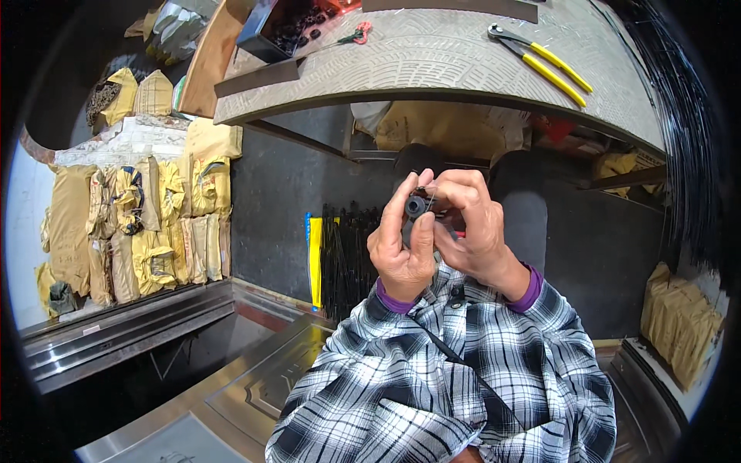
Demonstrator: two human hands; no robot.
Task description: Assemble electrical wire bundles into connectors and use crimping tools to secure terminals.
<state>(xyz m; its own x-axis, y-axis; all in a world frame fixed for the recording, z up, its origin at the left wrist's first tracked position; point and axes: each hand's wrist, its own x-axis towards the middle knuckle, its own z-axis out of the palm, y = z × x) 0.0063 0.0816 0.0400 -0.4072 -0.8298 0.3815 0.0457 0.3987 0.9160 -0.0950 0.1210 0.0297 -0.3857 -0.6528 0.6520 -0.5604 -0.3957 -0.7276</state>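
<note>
In front of my chest, both hands are raised close together. My left hand (403, 247) pinches a small black round part (415, 206) with a hole in its end, between thumb and fingers. My right hand (475, 228) is closed right beside it, its fingertips at the part's upper side. A thin, light wire-like line shows between the hands, and a bit of red peeks out at the right palm; what the right fingers grip is hidden. A thin black rod or strap (448, 347) lies slantwise across my plaid shirt below the hands.
Ahead stands a grey-topped table (432, 65) with yellow-handled pliers (552, 71), red-handled scissors (359, 33) and a bin of black parts (297, 31). Black rods (351, 258) stand bundled at left, more black rods (687, 131) at far right. Paper-wrapped packages (150, 224) fill the left side.
</note>
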